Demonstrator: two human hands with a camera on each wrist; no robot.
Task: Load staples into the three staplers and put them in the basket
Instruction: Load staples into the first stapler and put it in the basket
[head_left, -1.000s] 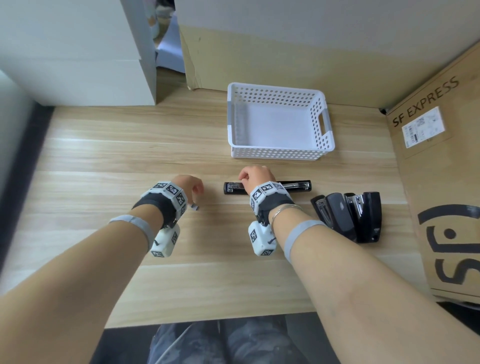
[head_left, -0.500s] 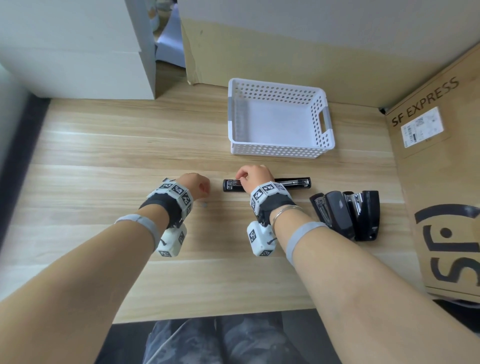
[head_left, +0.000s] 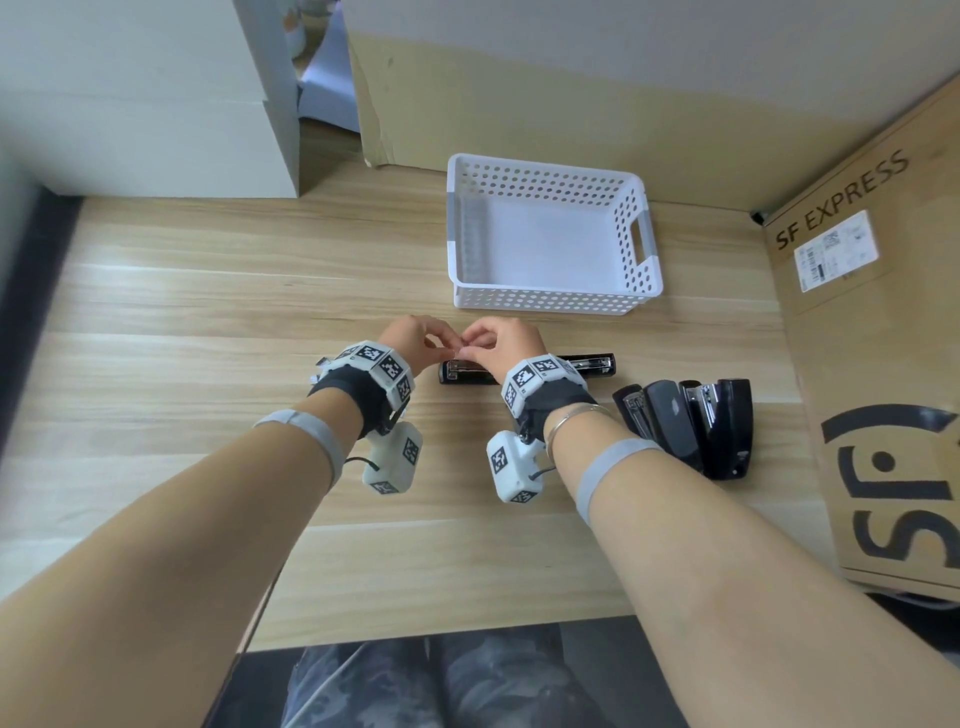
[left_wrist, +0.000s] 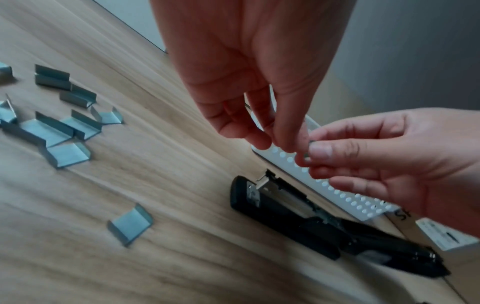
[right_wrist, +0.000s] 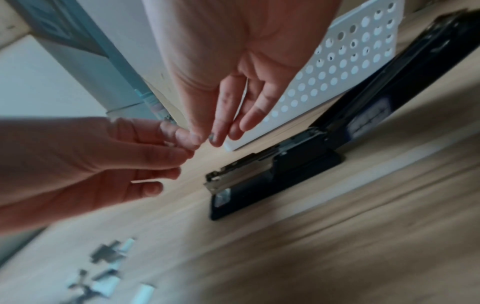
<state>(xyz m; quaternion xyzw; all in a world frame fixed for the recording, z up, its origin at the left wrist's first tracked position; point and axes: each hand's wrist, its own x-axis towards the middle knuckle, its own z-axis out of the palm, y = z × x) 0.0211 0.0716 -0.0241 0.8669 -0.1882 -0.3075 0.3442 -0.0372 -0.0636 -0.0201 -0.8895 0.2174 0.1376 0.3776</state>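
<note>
nearby, "sf express" box; both hands' fingers pinch one staple strip.

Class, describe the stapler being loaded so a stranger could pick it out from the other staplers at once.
Start at the white perforated basket at the back of the wooden table. Just in front of it lies one black stapler, opened flat into a long strip, its metal staple channel exposed. The two staplers to its right lie huddled together; this one lies alone below both hands.

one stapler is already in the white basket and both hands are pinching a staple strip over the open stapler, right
Not quite: the head view shows the basket empty. Both hands, left and right, do pinch a staple strip over the open stapler.
</note>
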